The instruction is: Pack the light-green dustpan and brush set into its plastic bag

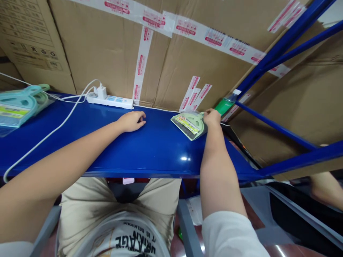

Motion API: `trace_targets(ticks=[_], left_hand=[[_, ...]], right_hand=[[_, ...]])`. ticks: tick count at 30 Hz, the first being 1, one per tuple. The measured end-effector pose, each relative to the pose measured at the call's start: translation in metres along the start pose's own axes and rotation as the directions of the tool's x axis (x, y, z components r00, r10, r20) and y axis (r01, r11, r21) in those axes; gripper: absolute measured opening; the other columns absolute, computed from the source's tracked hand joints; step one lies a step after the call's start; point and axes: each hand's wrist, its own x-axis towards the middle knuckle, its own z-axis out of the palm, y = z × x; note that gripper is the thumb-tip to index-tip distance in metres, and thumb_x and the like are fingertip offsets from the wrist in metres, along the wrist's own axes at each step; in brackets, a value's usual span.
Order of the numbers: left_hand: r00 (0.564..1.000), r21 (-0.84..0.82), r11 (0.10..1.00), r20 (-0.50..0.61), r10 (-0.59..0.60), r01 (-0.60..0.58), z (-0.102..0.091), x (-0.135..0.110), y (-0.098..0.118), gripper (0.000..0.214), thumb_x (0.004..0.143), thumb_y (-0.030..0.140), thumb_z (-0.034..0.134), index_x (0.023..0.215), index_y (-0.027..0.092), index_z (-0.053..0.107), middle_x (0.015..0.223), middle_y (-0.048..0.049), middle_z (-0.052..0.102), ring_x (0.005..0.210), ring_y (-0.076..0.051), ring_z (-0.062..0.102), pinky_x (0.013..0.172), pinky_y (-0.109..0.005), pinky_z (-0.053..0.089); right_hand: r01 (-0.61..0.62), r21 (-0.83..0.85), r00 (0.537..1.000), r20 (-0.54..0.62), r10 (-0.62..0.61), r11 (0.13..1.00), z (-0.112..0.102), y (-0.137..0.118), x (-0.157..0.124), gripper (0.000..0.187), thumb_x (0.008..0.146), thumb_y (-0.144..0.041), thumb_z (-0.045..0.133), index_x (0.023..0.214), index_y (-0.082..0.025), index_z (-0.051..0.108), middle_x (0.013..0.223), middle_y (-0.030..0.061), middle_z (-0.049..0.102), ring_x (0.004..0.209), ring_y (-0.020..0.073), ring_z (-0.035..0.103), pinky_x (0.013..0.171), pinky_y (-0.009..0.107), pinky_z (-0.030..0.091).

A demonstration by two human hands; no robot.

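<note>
dustpan (190, 125), pale green, bagged in clear plastic, lies flat on the blue shelf (150, 150) toward its right end, near the back. label side is up: a yellow and red card with print too small to read. flat lie probably just because the shelf top serves as the work surface.

right hand (211, 117) sits on the pan's handle end, fingers curled down over it; looks like a grasp, though the underside of the grip is hidden. just behind the hand a green bottle (225, 104) with a white cap leans by the blue upright.

left hand (132, 121) rests on bare shelf, well apart from the pan, fingers loosely curled, holding nothing; reads as a bracing rest.

behind it a white power strip (111, 100) lies along the back edge with a plug in it and a white cable (53, 130) trailing off to the left, likely kept at the back to leave the front free.

far left: more bagged pans (21, 105), teal, stacked.

boxes (171, 57) behind, sealed with white tape carrying red print, unreadable. shirt print seen upside down, roughly "vintage".
</note>
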Motion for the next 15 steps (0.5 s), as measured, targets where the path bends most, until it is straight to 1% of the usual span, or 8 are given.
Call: trace_targets(ticks=[4, 6, 7, 8, 10, 11, 13, 15], left_hand=[[1.000, -0.008, 1.000, -0.004, 0.007, -0.007, 0.000, 0.001, -0.001, 0.038, 0.089, 0.035, 0.051, 0.122, 0.022, 0.065, 0.105, -0.0080, 0.076, 0.102, -0.027, 0.071, 0.091, -0.036, 0.052], [1.000, -0.019, 1.000, -0.008, 0.012, -0.013, 0.000, 0.001, -0.001, 0.038, 0.089, 0.035, 0.051, 0.122, 0.022, 0.066, 0.104, -0.0080, 0.076, 0.101, -0.027, 0.071, 0.091, -0.036, 0.052], [1.000, -0.024, 1.000, -0.013, 0.014, -0.015, 0.000, 0.000, -0.002, 0.038, 0.088, 0.034, 0.051, 0.121, 0.022, 0.066, 0.104, -0.0078, 0.076, 0.101, -0.027, 0.071, 0.091, -0.036, 0.052], [1.000, -0.026, 1.000, -0.016, 0.016, -0.016, 0.000, 0.000, -0.002, 0.038, 0.088, 0.034, 0.052, 0.121, 0.023, 0.066, 0.104, -0.0075, 0.076, 0.101, -0.027, 0.071, 0.090, -0.035, 0.052], [1.000, -0.023, 1.000, -0.014, 0.018, -0.019, -0.001, -0.001, -0.002, 0.037, 0.088, 0.034, 0.052, 0.120, 0.023, 0.067, 0.103, -0.0074, 0.076, 0.099, -0.026, 0.071, 0.089, -0.035, 0.052], [1.000, -0.017, 1.000, -0.010, 0.020, -0.020, -0.001, -0.002, -0.002, 0.037, 0.088, 0.034, 0.052, 0.120, 0.022, 0.066, 0.103, -0.0074, 0.077, 0.098, -0.026, 0.071, 0.088, -0.034, 0.052], [1.000, -0.002, 1.000, -0.004, 0.024, -0.024, -0.001, -0.003, -0.003, 0.036, 0.089, 0.034, 0.051, 0.120, 0.022, 0.066, 0.102, -0.0070, 0.077, 0.096, -0.025, 0.071, 0.088, -0.034, 0.052], [1.000, 0.014, 0.999, -0.001, 0.030, -0.030, -0.001, -0.003, -0.003, 0.036, 0.090, 0.033, 0.051, 0.121, 0.022, 0.065, 0.101, -0.0063, 0.077, 0.096, -0.023, 0.072, 0.087, -0.033, 0.052]], right_hand=[[-0.022, 0.009, 0.996, -0.083, 0.023, 1.000, -0.006, -0.011, -0.007, 0.033, 0.097, -0.021, 0.048, 0.118, -0.012, 0.071, 0.118, 0.0224, 0.071, 0.114, 0.0314, 0.066, 0.096, 0.041, 0.050], [0.041, 0.006, 0.989, -0.140, -0.040, 0.999, -0.012, -0.023, -0.014, 0.034, 0.097, -0.022, 0.046, 0.120, -0.011, 0.070, 0.120, 0.0228, 0.070, 0.115, 0.0317, 0.065, 0.098, 0.041, 0.049], [0.095, 0.004, 0.986, -0.141, -0.094, 0.995, -0.015, -0.032, -0.020, 0.033, 0.097, -0.021, 0.046, 0.119, -0.012, 0.070, 0.120, 0.0220, 0.071, 0.115, 0.0311, 0.065, 0.098, 0.040, 0.049], [0.150, 0.002, 0.983, -0.107, -0.149, 0.989, -0.017, -0.041, -0.027, 0.033, 0.097, -0.019, 0.045, 0.116, -0.012, 0.071, 0.118, 0.0208, 0.072, 0.114, 0.0299, 0.066, 0.097, 0.037, 0.049], [0.269, 0.008, 0.963, 0.013, -0.269, 0.963, -0.017, -0.061, -0.042, 0.031, 0.097, -0.017, 0.045, 0.110, -0.015, 0.073, 0.114, 0.0177, 0.075, 0.111, 0.0270, 0.068, 0.094, 0.032, 0.050], [0.332, 0.015, 0.940, 0.079, -0.332, 0.943, -0.016, -0.071, -0.051, 0.030, 0.096, -0.017, 0.047, 0.107, -0.016, 0.074, 0.111, 0.0163, 0.076, 0.109, 0.0262, 0.069, 0.092, 0.030, 0.050], [0.451, 0.043, 0.874, 0.182, -0.451, 0.891, -0.011, -0.086, -0.066, 0.026, 0.095, -0.018, 0.050, 0.103, -0.017, 0.075, 0.109, 0.0135, 0.077, 0.106, 0.0239, 0.070, 0.090, 0.028, 0.051], [0.466, 0.061, 0.814, 0.361, -0.454, 0.883, -0.005, -0.096, -0.076, 0.023, 0.095, -0.021, 0.052, 0.098, -0.017, 0.075, 0.094, 0.0107, 0.078, 0.088, 0.0209, 0.073, 0.080, 0.026, 0.053]])
